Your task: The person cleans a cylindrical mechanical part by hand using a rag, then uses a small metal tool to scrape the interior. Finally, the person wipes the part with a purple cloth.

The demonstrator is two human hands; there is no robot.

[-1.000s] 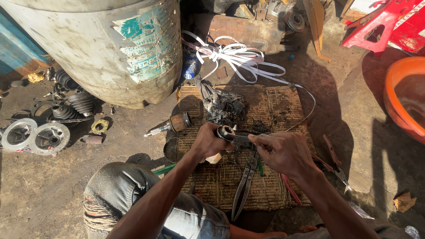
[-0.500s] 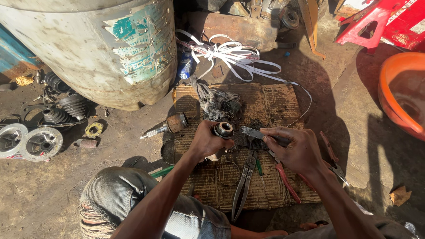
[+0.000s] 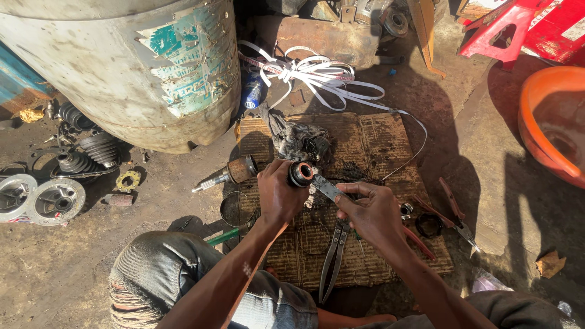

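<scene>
While left hand (image 3: 277, 194) clenches round metal part (image 3: 300, 173), right hand (image 3: 372, 210) pinches flat blade (image 3: 329, 188), pointing up-left into it

The woven mat (image 3: 372, 146) is bare on its far right part, so a hand can pass there, while a greasy rag (image 3: 301, 141) blocks its far left. Near the hands, long pliers (image 3: 334, 256), a wire ring (image 3: 314, 237) and red-handled snips (image 3: 454, 210) crowd the mat. The big drum (image 3: 122, 73) walls off the far left; the orange basin (image 3: 548, 122) closes the right.
</scene>
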